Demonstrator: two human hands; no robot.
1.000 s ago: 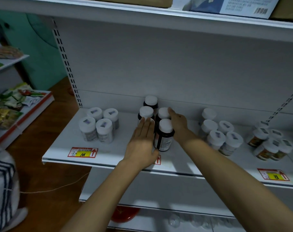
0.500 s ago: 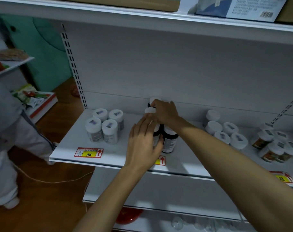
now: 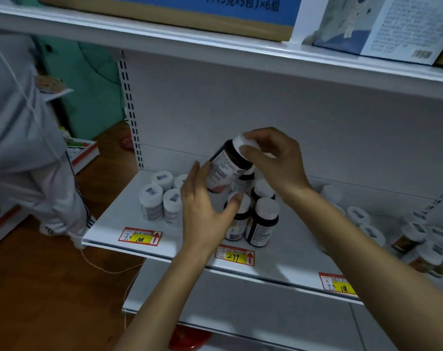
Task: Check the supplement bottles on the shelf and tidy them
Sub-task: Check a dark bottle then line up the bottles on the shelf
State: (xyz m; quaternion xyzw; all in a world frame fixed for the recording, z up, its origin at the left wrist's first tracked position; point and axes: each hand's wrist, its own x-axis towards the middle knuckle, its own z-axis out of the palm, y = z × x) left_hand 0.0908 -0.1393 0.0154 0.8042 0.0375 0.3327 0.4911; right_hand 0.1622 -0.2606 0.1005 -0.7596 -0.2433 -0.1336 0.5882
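A dark supplement bottle (image 3: 224, 165) with a white cap is tilted in the air above the white shelf (image 3: 109, 224). My right hand (image 3: 278, 160) grips its cap from the right. My left hand (image 3: 205, 214) lies with straight fingers against the bottle's lower left side, thumb spread over the cap of a standing bottle. Under it stand three more dark bottles (image 3: 262, 224), partly hidden by my left hand. A group of small white bottles (image 3: 152, 201) is at the shelf's left. White-capped bottles (image 3: 358, 215) and amber ones (image 3: 407, 236) stand at the right.
Price tags (image 3: 140, 236) line the shelf's front edge. The upper shelf (image 3: 240, 54) carries a cardboard box (image 3: 164, 11) and a blue-white box (image 3: 382, 26). A person in white clothes (image 3: 25, 148) stands close at the left. A red object (image 3: 187, 336) lies below.
My right hand has lifted a dark bottle from the back of the group by its cap and tilted it. My left hand rose to its side. The person at the left came closer.
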